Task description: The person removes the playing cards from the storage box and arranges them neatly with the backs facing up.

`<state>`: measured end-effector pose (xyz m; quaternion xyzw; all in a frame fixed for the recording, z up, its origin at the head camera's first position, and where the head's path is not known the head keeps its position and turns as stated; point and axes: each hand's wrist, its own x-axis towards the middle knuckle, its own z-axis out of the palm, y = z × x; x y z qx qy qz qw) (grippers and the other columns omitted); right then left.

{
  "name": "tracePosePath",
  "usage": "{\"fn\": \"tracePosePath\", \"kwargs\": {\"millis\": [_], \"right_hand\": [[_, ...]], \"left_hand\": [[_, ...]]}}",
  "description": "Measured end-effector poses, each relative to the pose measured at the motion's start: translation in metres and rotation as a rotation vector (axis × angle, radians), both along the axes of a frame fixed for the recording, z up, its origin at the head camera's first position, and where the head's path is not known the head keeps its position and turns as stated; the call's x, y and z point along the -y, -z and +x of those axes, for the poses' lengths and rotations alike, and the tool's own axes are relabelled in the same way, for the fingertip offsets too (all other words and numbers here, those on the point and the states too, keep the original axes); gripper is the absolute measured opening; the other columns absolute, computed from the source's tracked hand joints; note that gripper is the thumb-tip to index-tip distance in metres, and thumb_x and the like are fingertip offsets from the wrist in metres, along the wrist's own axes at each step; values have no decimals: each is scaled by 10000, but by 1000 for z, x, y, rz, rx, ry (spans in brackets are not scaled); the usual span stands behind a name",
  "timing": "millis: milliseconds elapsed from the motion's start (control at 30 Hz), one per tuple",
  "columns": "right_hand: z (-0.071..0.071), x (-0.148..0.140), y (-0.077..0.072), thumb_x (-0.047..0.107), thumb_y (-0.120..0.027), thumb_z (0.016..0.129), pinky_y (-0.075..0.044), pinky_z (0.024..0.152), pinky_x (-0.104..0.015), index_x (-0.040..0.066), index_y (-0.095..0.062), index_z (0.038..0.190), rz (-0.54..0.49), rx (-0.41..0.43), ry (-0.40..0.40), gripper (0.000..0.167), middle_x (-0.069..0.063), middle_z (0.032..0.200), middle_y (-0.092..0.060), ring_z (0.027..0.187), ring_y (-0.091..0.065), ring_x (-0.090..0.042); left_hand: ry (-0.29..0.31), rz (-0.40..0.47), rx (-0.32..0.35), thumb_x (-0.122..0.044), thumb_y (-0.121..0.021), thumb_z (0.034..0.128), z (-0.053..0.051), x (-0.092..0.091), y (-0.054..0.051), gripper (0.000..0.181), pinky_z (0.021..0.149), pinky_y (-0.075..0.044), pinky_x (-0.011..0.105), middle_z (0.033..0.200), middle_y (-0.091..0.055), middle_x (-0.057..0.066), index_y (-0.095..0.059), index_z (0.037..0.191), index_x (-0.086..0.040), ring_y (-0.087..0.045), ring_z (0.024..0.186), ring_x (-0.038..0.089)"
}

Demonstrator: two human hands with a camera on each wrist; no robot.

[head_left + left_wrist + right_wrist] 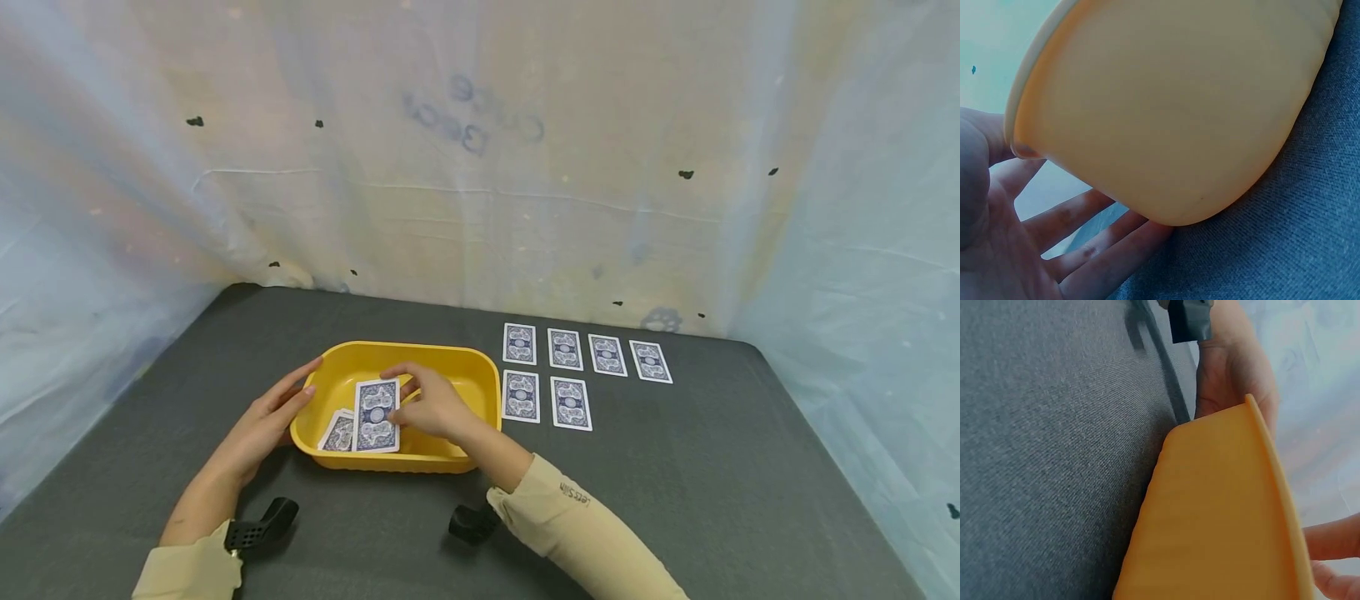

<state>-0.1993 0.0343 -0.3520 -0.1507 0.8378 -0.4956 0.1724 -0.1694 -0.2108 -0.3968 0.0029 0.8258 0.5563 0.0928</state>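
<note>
A yellow plastic tray (420, 465) stands on the dark table. My left hand (266, 425) holds its left end; in the left wrist view the thumb is at the rim and the other fingers (1094, 247) spread against the outer wall. Inside the tray, my right hand (431, 404) pinches a playing card (375, 417), back up, with a blue and white pattern. Under and left of it lies another card (339, 433), partly covered. In the right wrist view the tray wall (1210, 506) hides most of the right hand (1338, 562).
Right of the tray lie several face-down playing cards in two rows; one back-row card (519, 344) and one front-row card (521, 396) are closest to the tray. A pale plastic sheet (480, 208) hangs behind the table (675, 483).
</note>
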Motion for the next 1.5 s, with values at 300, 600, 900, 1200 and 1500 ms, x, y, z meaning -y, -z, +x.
{"fn": "tracePosePath", "kwargs": {"millis": [300,600,900,1200,1500], "right_hand": [[3,-25,-8,-36,-717,796,-559,731,-415,101,-598,1235,-108,6,3,475,-134,917,-525,767,-641,-390],[2,-49,-16,-40,-704,803,-559,757,-414,91,-591,1254,-146,9,25,483,-108,910,-521,705,-602,-162],[1,-72,-17,6,-718,798,-515,684,-291,126,-599,1244,-104,-26,92,477,-114,961,-538,755,-603,-169],[1,-102,-22,4,-709,797,-511,695,-304,118,-597,1260,-79,-61,137,491,-130,984,-528,737,-556,-162],[2,-128,-22,-38,-676,796,-559,772,-399,77,-567,1293,-111,-56,173,522,-124,960,-491,717,-569,-152]], "left_hand": [[1,-3,-1,-470,-393,1012,1,0,1,623,805,-524,347,1493,-305,264,-155,1551,-269,-492,1192,360],[7,-4,3,-476,-384,1013,1,-2,0,625,817,-527,360,1495,-298,267,-144,1552,-271,-485,1206,371],[-3,-27,3,-487,-382,1009,1,-1,1,628,850,-523,417,1484,-308,271,-144,1551,-278,-478,1207,379],[-9,-34,11,-526,-388,993,1,-2,1,649,847,-528,409,1489,-306,263,-156,1549,-285,-480,1195,366],[-5,-43,1,-531,-380,993,0,-1,1,645,840,-529,409,1484,-309,265,-157,1548,-291,-485,1183,357]]}}
